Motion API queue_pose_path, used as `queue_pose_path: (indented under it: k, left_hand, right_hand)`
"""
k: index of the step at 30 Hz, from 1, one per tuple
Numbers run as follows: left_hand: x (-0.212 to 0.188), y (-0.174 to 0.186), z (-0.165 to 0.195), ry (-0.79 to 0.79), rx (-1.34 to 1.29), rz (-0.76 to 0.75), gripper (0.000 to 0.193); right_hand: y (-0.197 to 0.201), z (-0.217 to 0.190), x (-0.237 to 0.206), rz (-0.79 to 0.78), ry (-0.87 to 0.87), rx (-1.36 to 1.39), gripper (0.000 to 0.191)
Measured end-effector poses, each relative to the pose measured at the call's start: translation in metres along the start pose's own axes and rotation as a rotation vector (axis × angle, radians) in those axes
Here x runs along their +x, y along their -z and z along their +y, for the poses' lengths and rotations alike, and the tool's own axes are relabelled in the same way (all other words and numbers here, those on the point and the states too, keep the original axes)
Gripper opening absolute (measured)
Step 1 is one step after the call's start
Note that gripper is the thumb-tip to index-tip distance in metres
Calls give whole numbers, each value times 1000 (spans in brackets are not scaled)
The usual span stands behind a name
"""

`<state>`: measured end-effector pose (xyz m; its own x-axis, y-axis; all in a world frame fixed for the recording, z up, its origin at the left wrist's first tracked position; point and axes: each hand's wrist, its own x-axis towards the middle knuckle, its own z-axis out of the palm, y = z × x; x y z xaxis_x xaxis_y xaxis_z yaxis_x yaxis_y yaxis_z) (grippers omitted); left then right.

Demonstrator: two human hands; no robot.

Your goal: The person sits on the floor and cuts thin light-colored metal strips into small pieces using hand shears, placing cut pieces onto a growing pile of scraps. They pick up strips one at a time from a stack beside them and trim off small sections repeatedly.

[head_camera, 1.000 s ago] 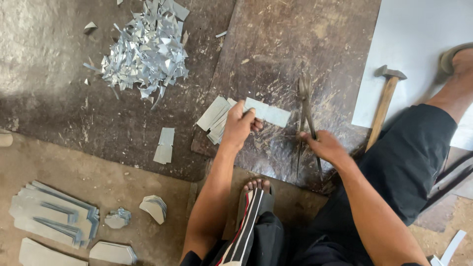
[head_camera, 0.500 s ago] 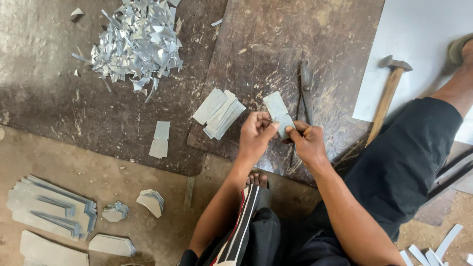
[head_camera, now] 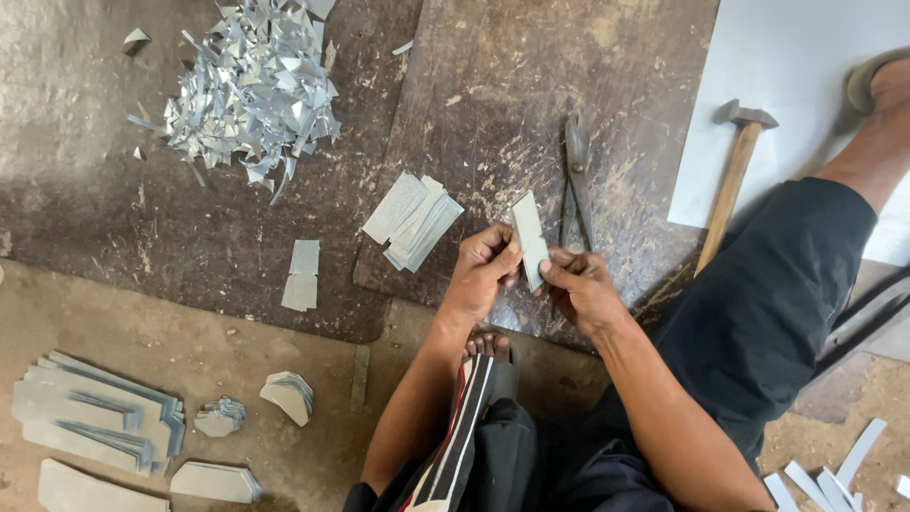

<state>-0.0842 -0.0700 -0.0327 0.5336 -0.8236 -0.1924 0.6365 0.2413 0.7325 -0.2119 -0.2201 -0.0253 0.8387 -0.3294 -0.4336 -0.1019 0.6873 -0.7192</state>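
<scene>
Both hands have lifted the metal strip (head_camera: 529,239); left hand (head_camera: 482,275) and right hand (head_camera: 580,289) grip it closed above my scarred surface (head_camera: 531,104), shears (head_camera: 574,180) just beyond.

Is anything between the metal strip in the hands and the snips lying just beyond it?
Nothing visible. The metal strip, pinched by the left hand and right hand, sits just left of the snips; only bare board lies between them.

The metal strip (head_camera: 529,239) is pale silver-grey, as is the stack of strips (head_camera: 413,220). The scrap heap (head_camera: 252,90) glints bright silver. The snips (head_camera: 575,185) are dark grey. The hammer (head_camera: 735,171) has a tan wooden handle and grey head. The board (head_camera: 531,85) is scuffed dark brown. The trousers (head_camera: 758,313) are black, with red-and-white stripes.
</scene>
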Motion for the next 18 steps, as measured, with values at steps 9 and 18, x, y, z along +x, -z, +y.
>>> queue_pose_path:
  k: [9, 18]
  left_hand:
    - [38, 30, 18, -88, 876, 234, 13]
    - [81, 36, 59, -110, 1329, 590, 31]
  right_hand:
    - [11, -4, 2, 81, 169, -522, 20]
    - [16, 21, 10, 264, 77, -282, 22]
